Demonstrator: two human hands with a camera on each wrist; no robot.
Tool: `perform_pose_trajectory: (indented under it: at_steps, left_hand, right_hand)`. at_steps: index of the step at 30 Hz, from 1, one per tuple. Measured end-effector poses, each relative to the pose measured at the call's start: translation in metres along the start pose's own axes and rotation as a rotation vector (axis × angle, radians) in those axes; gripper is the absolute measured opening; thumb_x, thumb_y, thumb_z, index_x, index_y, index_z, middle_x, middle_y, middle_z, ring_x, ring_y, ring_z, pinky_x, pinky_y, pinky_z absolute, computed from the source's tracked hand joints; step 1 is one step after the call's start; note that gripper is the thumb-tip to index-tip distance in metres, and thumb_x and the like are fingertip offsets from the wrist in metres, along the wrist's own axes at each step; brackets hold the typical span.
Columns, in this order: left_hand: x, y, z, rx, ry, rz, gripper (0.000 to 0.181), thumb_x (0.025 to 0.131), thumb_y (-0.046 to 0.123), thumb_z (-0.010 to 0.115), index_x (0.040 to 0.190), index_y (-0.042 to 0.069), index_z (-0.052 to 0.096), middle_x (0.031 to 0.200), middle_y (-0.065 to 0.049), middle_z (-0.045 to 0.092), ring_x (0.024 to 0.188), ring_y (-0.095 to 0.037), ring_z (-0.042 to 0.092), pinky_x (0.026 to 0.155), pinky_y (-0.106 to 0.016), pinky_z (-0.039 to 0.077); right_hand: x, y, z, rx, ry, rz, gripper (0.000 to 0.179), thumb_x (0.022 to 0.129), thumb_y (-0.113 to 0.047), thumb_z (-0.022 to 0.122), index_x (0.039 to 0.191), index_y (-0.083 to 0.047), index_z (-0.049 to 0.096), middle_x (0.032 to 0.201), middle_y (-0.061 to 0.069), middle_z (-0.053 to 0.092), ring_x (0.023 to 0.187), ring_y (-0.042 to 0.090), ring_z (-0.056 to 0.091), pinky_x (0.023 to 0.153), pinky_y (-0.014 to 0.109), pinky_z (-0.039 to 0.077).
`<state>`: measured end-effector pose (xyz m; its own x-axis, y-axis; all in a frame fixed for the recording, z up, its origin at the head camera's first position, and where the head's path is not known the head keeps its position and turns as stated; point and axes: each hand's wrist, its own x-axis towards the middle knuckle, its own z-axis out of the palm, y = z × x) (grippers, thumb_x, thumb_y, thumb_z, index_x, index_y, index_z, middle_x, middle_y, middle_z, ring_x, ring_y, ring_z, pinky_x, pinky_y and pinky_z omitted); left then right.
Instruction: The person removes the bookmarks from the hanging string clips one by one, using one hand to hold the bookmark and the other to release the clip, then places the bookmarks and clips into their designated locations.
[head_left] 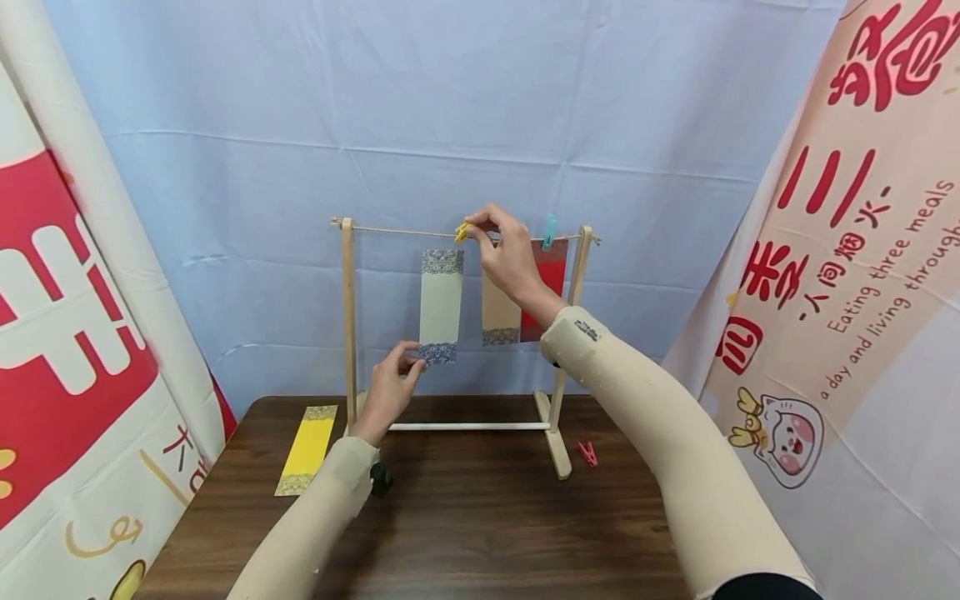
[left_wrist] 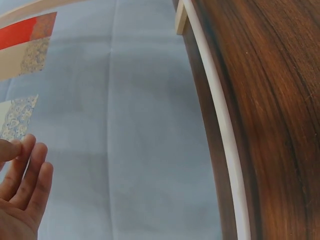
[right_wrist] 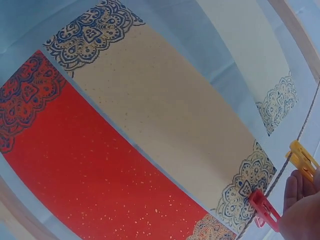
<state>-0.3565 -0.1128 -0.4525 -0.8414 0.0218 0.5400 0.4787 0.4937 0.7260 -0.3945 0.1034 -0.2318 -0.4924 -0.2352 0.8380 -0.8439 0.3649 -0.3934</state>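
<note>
My left hand (head_left: 390,385) pinches the lower left corner of a pale paper strip (head_left: 441,307) with patterned ends; the strip stands upright, its top edge just below the rope (head_left: 401,232). In the left wrist view, the thumb and forefinger of my left hand (left_wrist: 22,185) meet at its patterned end. My right hand (head_left: 510,257) pinches a yellow clothespin (head_left: 461,232) at the rope. In the right wrist view, the yellow clothespin (right_wrist: 302,157) is apart from the pale strip (right_wrist: 277,107). A red clothespin (right_wrist: 264,209) sits beside it at the beige strip's top.
A beige strip (head_left: 500,312) and a red strip (head_left: 552,279) hang from the rope, the red one under a teal clothespin (head_left: 550,232). The rope spans a wooden frame (head_left: 348,317). On the table (head_left: 480,517) lie a yellow strip (head_left: 309,446) and a pink-red clothespin (head_left: 587,454).
</note>
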Motion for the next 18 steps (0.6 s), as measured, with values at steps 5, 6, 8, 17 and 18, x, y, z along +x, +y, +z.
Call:
perform_pose_trajectory:
  at_steps: [5, 6, 8, 17, 18]
  left_hand:
    - [-0.002, -0.002, -0.001, -0.002, -0.006, -0.023, 0.030, 0.107, 0.011, 0.068, 0.137, 0.008, 0.065, 0.106, -0.012, 0.080, 0.098, -0.029, 0.076, 0.092, -0.048, 0.061]
    - [-0.002, -0.002, -0.001, 0.000, -0.009, -0.026, 0.030, 0.107, 0.012, 0.068, 0.137, 0.009, 0.065, 0.106, -0.011, 0.080, 0.098, -0.029, 0.076, 0.093, -0.048, 0.061]
    - [-0.003, -0.003, -0.002, -0.001, -0.012, -0.028, 0.030, 0.107, 0.012, 0.068, 0.137, 0.009, 0.065, 0.106, -0.012, 0.080, 0.098, -0.029, 0.076, 0.093, -0.049, 0.061]
    - [-0.007, -0.003, -0.003, -0.001, 0.004, 0.000, 0.030, 0.106, 0.009, 0.069, 0.136, 0.006, 0.065, 0.106, -0.013, 0.080, 0.097, -0.031, 0.077, 0.091, -0.052, 0.062]
    - [-0.007, -0.003, -0.003, -0.002, 0.005, 0.001, 0.030, 0.106, 0.009, 0.069, 0.136, 0.007, 0.065, 0.106, -0.013, 0.080, 0.097, -0.031, 0.077, 0.091, -0.052, 0.062]
  right_hand:
    - [-0.002, 0.000, 0.001, 0.005, 0.012, -0.018, 0.008, 0.104, 0.000, 0.069, 0.111, 0.002, 0.071, 0.110, 0.015, 0.075, 0.105, 0.028, 0.072, 0.095, 0.046, 0.059]
    - [-0.003, 0.000, 0.001, 0.003, 0.014, -0.020, 0.008, 0.104, 0.000, 0.069, 0.111, 0.002, 0.071, 0.110, 0.015, 0.075, 0.105, 0.028, 0.072, 0.094, 0.045, 0.060]
    - [-0.004, 0.000, 0.002, -0.002, 0.018, -0.030, 0.008, 0.103, 0.000, 0.069, 0.111, 0.002, 0.071, 0.111, 0.014, 0.075, 0.105, 0.027, 0.072, 0.094, 0.041, 0.060]
    - [-0.011, 0.002, 0.005, -0.018, 0.056, -0.105, 0.012, 0.104, -0.002, 0.070, 0.115, 0.001, 0.071, 0.114, 0.014, 0.075, 0.107, 0.026, 0.072, 0.097, 0.034, 0.058]
    - [-0.012, 0.001, 0.005, -0.015, 0.058, -0.109, 0.013, 0.104, -0.002, 0.070, 0.116, 0.001, 0.071, 0.115, 0.014, 0.074, 0.107, 0.026, 0.072, 0.097, 0.035, 0.058]
